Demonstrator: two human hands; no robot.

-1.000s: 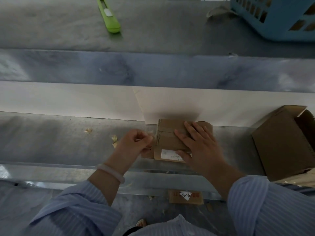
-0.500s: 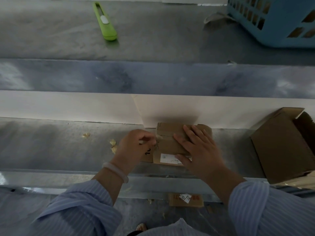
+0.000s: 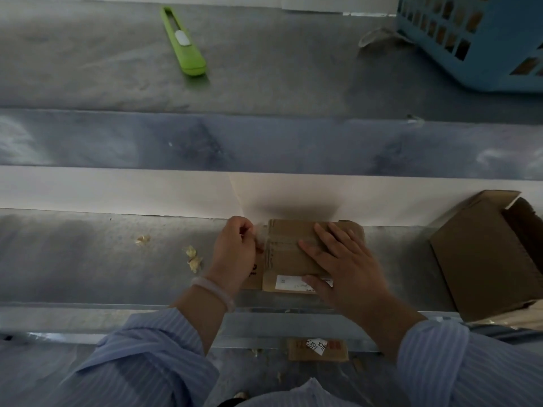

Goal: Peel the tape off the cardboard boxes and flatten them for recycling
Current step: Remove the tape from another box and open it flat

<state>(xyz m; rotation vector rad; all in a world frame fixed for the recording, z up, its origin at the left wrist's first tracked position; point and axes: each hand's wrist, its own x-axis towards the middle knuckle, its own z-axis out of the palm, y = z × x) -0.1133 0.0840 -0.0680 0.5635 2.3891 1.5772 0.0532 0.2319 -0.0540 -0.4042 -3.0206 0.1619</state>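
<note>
**Tape partly lifted from the small box, second box not begun**

The small cardboard box (image 3: 289, 254) lay on the lower metal bench (image 3: 88, 259), pushed against the white ledge behind it and directly in front of me. It looked low and nearly collapsed, though I could not tell whether it was fully flat. My right hand (image 3: 343, 268) lay on top of it with fingers spread and straight, pressing it down, the thumb near the white label (image 3: 289, 282). My left hand (image 3: 235, 251) was curled at the box's left edge, fingertips pinching what looked like a clear strip of tape (image 3: 261, 234) lifted off the cardboard. I judged the peel under way, not finished.

Crumpled tape scraps (image 3: 194, 257) sat just left of my left wrist, which suggested some peeling was done. Well to the right, a larger box (image 3: 484, 254) stood with its flaps open and full shape, so it remained to be stripped and flattened. The green utility knife (image 3: 183, 41) lay apart on the upper surface, and a blue basket (image 3: 476, 39) sat at the far right corner.
</note>
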